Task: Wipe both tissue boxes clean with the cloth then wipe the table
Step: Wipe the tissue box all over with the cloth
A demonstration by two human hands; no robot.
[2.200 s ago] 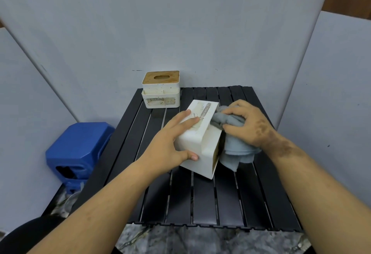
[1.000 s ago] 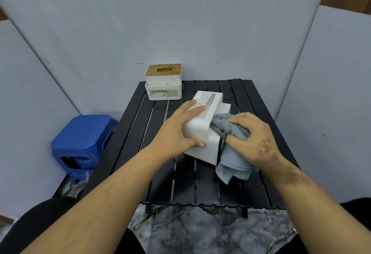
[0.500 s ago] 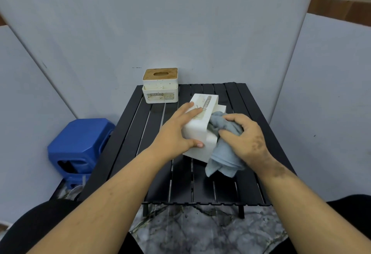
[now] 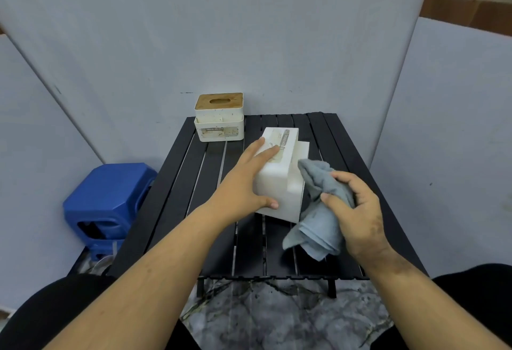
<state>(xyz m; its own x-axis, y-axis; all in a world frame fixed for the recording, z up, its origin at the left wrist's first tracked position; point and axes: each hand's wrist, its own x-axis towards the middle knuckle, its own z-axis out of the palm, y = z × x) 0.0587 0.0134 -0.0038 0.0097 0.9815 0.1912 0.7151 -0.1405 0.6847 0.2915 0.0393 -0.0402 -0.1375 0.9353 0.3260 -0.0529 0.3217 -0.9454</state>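
A white tissue box (image 4: 285, 172) lies tipped on its side in the middle of the black slatted table (image 4: 177, 183). My left hand (image 4: 246, 186) steadies it, fingers flat on its upper face and thumb against the near end. My right hand (image 4: 357, 211) grips a bunched grey cloth (image 4: 315, 227) just right of the box; the cloth's upper corner touches the box's right side. A second tissue box (image 4: 219, 117), white and speckled with a wooden slotted lid, stands upright at the table's far left corner.
A blue plastic stool (image 4: 108, 200) sits on the floor left of the table. Grey panels close in the back and both sides. Marbled floor (image 4: 277, 311) shows below the table's near edge, with my dark-clothed knees at both bottom corners.
My right hand has drawn the cloth back toward me and to the right, off the box's side. My left hand keeps its hold on the box.
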